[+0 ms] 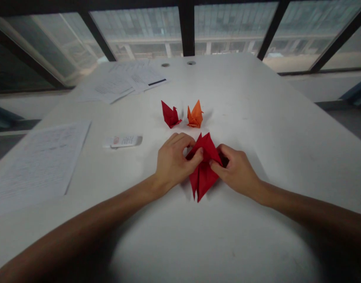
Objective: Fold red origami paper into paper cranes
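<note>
Between both hands is a folded red origami paper (204, 173), with two points facing away from me and two narrow points facing me. My left hand (176, 159) pinches its left side, thumb lying on the front layer. On the right side, my right hand (238, 167) grips the edge between thumb and fingers. Just beyond the hands stand a small dark red paper crane (170, 115) and an orange paper crane (195, 115), side by side and touched by neither hand.
All this is on a white table (271, 157). To the left lies a white packet-like item (124, 141) with printing, and further left a stack of printed sheets (45, 157). More loose papers (121, 84) spread at the far left, before the windows (139, 33).
</note>
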`<act>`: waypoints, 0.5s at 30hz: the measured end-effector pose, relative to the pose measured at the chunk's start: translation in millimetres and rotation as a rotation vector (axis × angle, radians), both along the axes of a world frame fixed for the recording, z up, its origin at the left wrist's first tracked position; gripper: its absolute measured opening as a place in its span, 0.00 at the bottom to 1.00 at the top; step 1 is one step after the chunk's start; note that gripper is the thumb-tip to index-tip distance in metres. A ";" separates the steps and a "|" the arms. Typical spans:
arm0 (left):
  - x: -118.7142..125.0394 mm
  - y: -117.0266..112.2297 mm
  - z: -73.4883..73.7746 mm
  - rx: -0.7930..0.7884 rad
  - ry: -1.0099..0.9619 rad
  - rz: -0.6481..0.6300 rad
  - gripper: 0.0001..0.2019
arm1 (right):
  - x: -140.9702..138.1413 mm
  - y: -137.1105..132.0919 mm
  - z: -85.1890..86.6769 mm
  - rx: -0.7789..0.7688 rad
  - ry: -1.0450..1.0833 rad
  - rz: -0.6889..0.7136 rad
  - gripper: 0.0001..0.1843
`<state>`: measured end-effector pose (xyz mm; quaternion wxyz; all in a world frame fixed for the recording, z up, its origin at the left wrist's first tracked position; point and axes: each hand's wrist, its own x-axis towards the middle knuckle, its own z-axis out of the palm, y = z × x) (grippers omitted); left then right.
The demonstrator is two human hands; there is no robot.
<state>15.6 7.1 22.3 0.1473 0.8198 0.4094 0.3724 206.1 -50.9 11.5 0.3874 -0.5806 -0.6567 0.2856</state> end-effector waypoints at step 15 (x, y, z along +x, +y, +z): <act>-7.0 2.0 -18.0 -0.503 -0.411 -0.312 0.19 | 14.9 9.6 -4.0 -0.095 0.145 0.028 0.05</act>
